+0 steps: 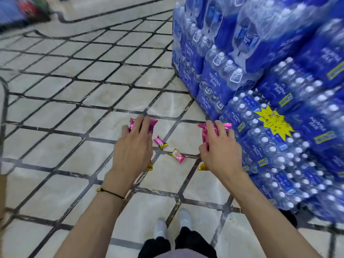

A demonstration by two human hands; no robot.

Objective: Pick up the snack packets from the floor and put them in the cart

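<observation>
Snack packets (pixel 177 155) lie loose between your hands, slanted, one just beside your left hand (pixel 134 148); it and your right hand (pixel 217 153) each grip a pink packet (pixel 153 124).

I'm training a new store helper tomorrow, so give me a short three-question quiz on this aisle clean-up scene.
1. True or false: the left hand grips the left pink packet, and the right hand grips the right pink packet.
2. What is stacked on the person's right? A. water bottle packs B. cereal boxes C. rice sacks
3. Fill in: the number of small packets lying fully in view on the floor between the hands is ___.

Key: 1 true; 2 A; 3 two.
</observation>
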